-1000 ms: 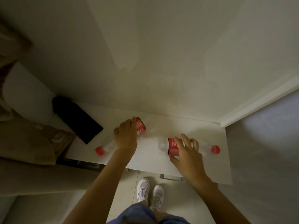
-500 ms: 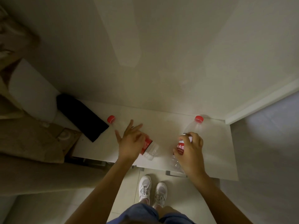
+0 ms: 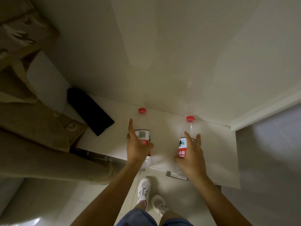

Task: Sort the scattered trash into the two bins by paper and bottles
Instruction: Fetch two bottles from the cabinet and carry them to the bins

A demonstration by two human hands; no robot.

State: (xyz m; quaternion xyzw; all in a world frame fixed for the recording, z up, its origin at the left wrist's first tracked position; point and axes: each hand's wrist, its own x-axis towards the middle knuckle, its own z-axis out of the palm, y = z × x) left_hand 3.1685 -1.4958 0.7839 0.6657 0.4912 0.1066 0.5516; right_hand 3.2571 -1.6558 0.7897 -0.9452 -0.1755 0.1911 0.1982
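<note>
Two clear plastic bottles with red caps and red-and-white labels are lifted over a white cabinet top (image 3: 216,144). My left hand (image 3: 137,149) grips the left bottle (image 3: 143,136) around its label, index finger stretched up; its cap points away toward the wall. My right hand (image 3: 192,157) wraps the right bottle (image 3: 183,144) around its label from the right side, cap also pointing toward the wall. Both bottle bottoms hang over the cabinet's front edge. No bins or paper are in sight.
A black flat object (image 3: 91,111) lies on the cabinet's left end against the wall. Beige bedding or cushions (image 3: 32,136) fill the left side. My white shoes (image 3: 144,190) stand on the tiled floor below. A grey floor area (image 3: 268,152) lies right of the cabinet.
Both hands picked the lying bottles up off the cabinet top and turned them so the caps point toward the wall. They now sit higher and closer to me.
</note>
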